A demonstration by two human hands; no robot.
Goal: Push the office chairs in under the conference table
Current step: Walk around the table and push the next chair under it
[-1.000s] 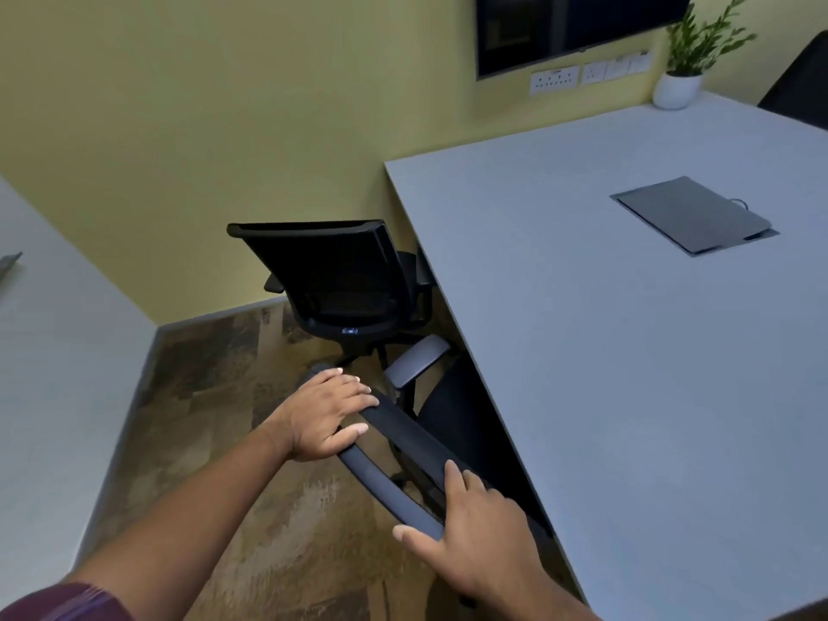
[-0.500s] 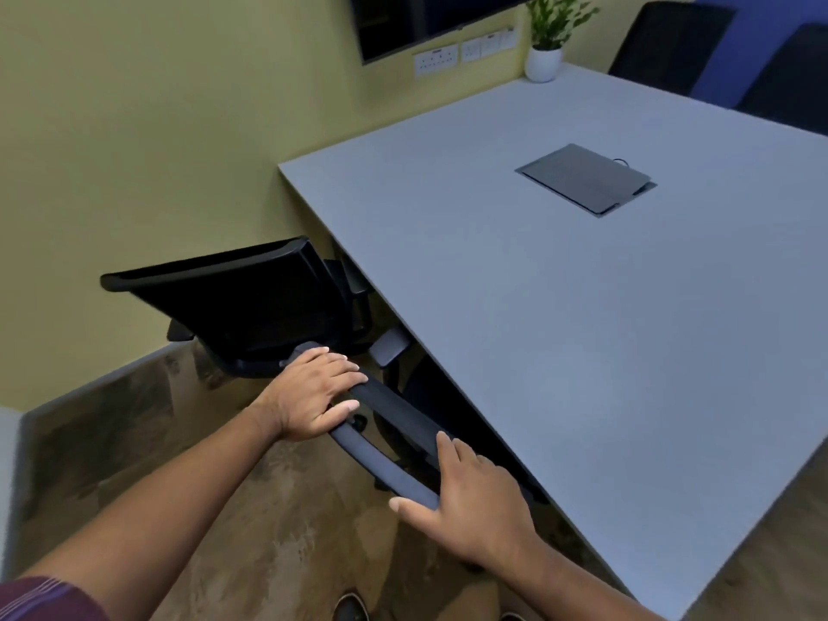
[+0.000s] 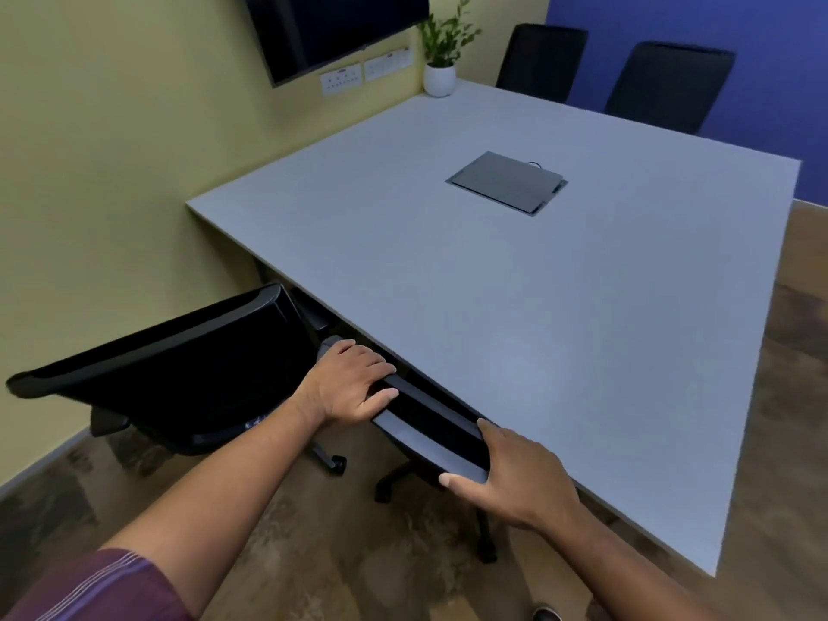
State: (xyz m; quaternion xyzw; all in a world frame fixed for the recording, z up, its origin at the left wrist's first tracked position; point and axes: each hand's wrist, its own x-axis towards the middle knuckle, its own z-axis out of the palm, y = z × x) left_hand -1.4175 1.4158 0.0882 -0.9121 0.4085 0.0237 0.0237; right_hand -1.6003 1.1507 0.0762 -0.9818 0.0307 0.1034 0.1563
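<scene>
A black office chair's backrest top [image 3: 430,423] lies right against the near-left edge of the grey conference table [image 3: 515,307], its seat hidden under the top. My left hand [image 3: 354,383] grips the backrest's left end. My right hand [image 3: 511,481] grips its right end, thumb on the outer face. A second black mesh chair [image 3: 179,369] stands to the left, angled, partly under the table corner. Two more black chairs [image 3: 542,60] [image 3: 667,82] sit at the far side.
A grey cable hatch [image 3: 506,181] is set in the table top. A white potted plant [image 3: 441,60] stands at the far corner below a wall screen [image 3: 336,24]. Yellow wall runs close on the left. Patterned carpet [image 3: 313,531] lies underfoot.
The held chair has slid further in under the table, its backrest now at the edge. My view has swung right, bringing the far chairs and blue wall into sight.
</scene>
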